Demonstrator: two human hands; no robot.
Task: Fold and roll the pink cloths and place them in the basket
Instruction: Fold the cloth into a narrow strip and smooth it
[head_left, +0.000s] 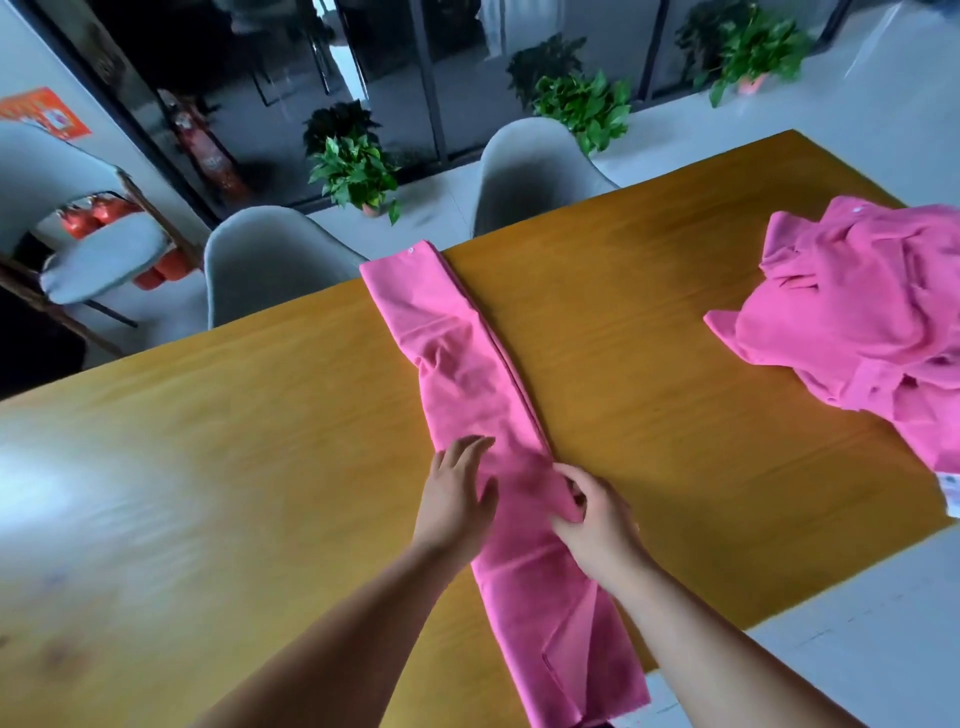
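Observation:
A pink cloth (462, 358) lies folded into a long narrow strip across the wooden table (208, 467), reaching from the far edge to the near edge. My left hand (460, 493) rests flat on the strip's left side, fingers spread. On the strip's right edge, my right hand (597, 514) pinches a fold of the fabric between thumb and fingers. A heap of crumpled pink cloths (862, 317) sits at the table's right end. No basket is in view.
Two grey chairs (265, 260) (530, 171) stand at the table's far side, and a third grey chair (78, 223) is at the left. Potted plants (358, 166) line the floor by dark glass doors. Red fire extinguishers (213, 150) stand at left.

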